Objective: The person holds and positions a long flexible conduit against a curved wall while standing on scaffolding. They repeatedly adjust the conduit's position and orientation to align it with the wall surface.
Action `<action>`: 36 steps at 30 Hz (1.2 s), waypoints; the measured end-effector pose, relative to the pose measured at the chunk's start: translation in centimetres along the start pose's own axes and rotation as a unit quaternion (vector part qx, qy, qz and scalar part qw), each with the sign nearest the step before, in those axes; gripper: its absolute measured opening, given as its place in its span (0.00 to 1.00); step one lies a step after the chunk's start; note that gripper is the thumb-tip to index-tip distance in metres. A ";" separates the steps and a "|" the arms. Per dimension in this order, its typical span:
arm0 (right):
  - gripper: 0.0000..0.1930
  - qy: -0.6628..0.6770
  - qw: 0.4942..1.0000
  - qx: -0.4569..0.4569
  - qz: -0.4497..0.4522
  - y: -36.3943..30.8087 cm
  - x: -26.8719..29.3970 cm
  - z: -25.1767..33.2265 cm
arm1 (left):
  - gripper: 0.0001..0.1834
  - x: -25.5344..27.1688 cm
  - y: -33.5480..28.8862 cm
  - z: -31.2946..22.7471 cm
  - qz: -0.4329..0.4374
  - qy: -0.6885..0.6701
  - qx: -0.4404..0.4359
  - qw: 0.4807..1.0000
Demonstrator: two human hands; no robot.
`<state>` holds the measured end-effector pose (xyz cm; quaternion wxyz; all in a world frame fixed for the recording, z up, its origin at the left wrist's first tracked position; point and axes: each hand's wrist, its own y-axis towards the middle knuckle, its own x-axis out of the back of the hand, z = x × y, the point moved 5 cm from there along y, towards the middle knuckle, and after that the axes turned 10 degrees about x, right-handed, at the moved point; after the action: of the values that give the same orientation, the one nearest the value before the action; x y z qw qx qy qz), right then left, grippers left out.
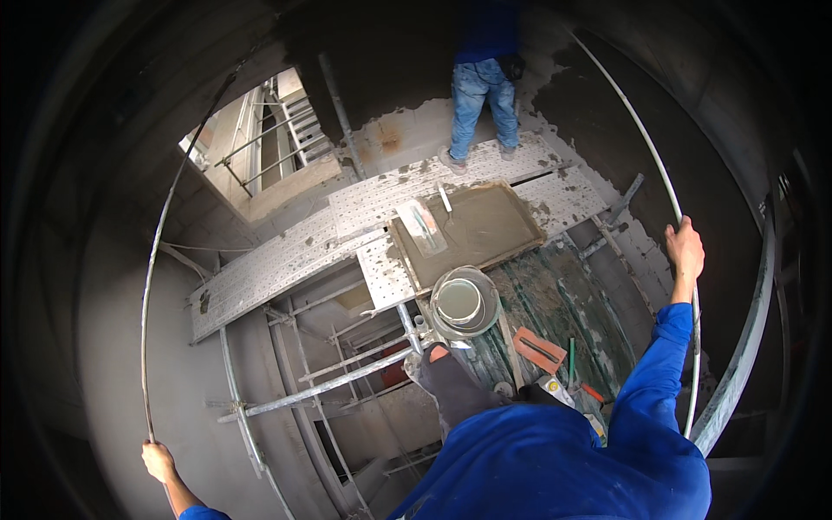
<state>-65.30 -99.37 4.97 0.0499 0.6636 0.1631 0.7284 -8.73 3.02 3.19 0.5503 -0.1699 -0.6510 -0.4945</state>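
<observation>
My left hand point(159, 462), at the lower left, is closed around the lower part of a thin metal rod point(146, 329). That rod rises along the grey wall and darkens toward its top, near the window opening. My right hand point(685, 250) is raised at the right with its fingers wrapped round a second thin rod point(646, 134). This pale rod runs from the far wall past my blue sleeve, beside a thicker metal tube point(741, 364). Both rods look bowed near the picture's rim.
A co-worker point(484, 91) stands on perforated planks point(277, 282) facing the partly dark, wet-looking wall. A mortar tray point(543, 227) holds a plastering float point(420, 227) and a small trowel point(444, 198). Nearby are a bucket point(492, 314), an orange float point(539, 349) and scaffold tubes point(325, 386) with gaps below.
</observation>
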 end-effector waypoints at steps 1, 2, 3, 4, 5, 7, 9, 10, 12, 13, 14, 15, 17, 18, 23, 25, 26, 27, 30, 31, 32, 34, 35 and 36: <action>0.22 -0.010 1.000 0.000 -0.001 0.0 0.1 0.0 | 0.14 0.0 0.0 0.0 0.001 0.003 -0.007 1.000; 0.23 -0.008 1.000 0.004 -0.006 -0.1 0.1 0.0 | 0.14 -0.1 0.1 0.0 0.006 0.004 -0.008 1.000; 0.23 -0.011 1.000 0.001 0.003 0.0 0.0 0.0 | 0.14 -0.2 0.2 0.1 0.013 0.005 -0.004 1.000; 0.23 -0.003 1.000 -0.002 0.002 0.1 0.0 0.0 | 0.14 -0.4 0.3 0.2 0.012 0.003 -0.008 1.000; 0.23 -0.005 1.000 -0.004 -0.001 0.1 0.0 -0.1 | 0.15 -0.7 0.5 0.3 0.012 0.000 -0.008 1.000; 0.22 0.003 1.000 -0.002 -0.010 0.0 0.0 -0.1 | 0.15 -1.9 1.1 0.8 0.011 0.002 -0.020 1.000; 0.22 0.007 1.000 -0.001 -0.014 0.0 -0.1 -0.2 | 0.15 -3.3 2.3 1.7 0.008 0.014 -0.043 0.999; 0.22 0.003 1.000 0.004 -0.013 0.0 -0.1 -0.1 | 0.14 -3.3 2.8 1.5 -0.078 0.031 -0.121 0.989; 0.22 0.007 1.000 0.001 -0.006 0.0 -0.1 -0.2 | 0.19 -3.2 3.3 1.5 -0.249 0.063 -0.268 0.928; 0.22 0.005 1.000 0.000 -0.006 0.0 0.0 -0.2 | 0.20 -3.8 4.9 1.5 -0.212 0.067 -0.274 0.936; 0.22 0.005 1.000 0.003 -0.013 0.0 0.1 -0.1 | 0.20 -4.4 6.7 2.1 -0.119 0.062 -0.238 0.962; 0.22 0.011 1.000 0.002 -0.011 0.0 0.1 -0.1 | 0.20 -5.0 8.6 2.4 -0.006 0.052 -0.183 0.982; 0.22 0.018 1.000 -0.001 -0.009 -0.1 0.2 -0.1 | 0.21 -5.9 10.4 2.8 0.160 0.061 -0.101 0.980; 0.22 0.016 1.000 -0.005 -0.008 -0.1 0.3 -0.1 | 0.21 -5.7 10.1 2.6 0.151 0.061 -0.108 0.981; 0.21 0.018 1.000 -0.007 -0.004 -0.2 0.4 -0.1 | 0.20 -2.8 3.1 1.6 -0.234 0.150 -0.302 0.912; 0.21 0.018 1.000 -0.006 -0.005 -0.1 0.4 0.0 | 0.19 -2.1 2.1 1.4 -0.259 0.116 -0.284 0.916; 0.21 0.021 1.000 -0.004 -0.007 -0.2 0.4 0.0 | 0.18 -1.7 1.7 1.3 -0.270 0.098 -0.275 0.917; 0.21 0.024 1.000 -0.004 -0.008 -0.2 0.4 0.0 | 0.18 -1.3 1.4 1.0 -0.283 0.091 -0.282 0.912; 0.21 0.028 1.000 -0.009 -0.009 -0.3 0.4 0.0 | 0.17 -0.4 0.8 0.5 -0.309 0.074 -0.301 0.899; 0.21 0.028 0.999 -0.011 -0.009 -0.2 0.4 0.0 | 0.17 -0.3 0.7 0.5 -0.309 0.073 -0.306 0.897; 0.21 0.030 0.999 -0.012 -0.007 -0.2 0.4 0.0 | 0.17 -0.2 0.6 0.4 -0.310 0.071 -0.311 0.896; 0.21 0.033 0.999 -0.010 -0.006 -0.2 0.3 -0.1 | 0.17 -0.3 0.4 0.4 -0.305 0.080 -0.317 0.895; 0.21 0.033 0.999 -0.010 -0.004 -0.1 0.3 -0.1 | 0.16 -0.4 0.4 0.4 -0.302 0.085 -0.319 0.894; 0.21 0.033 0.999 -0.009 -0.004 -0.1 0.2 -0.2 | 0.16 -0.5 0.6 0.5 -0.294 0.078 -0.302 0.903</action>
<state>-65.52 -99.23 5.13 0.0534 0.6383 0.1606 0.7510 -8.39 3.87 3.04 0.3507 -0.0899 -0.4458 -0.8187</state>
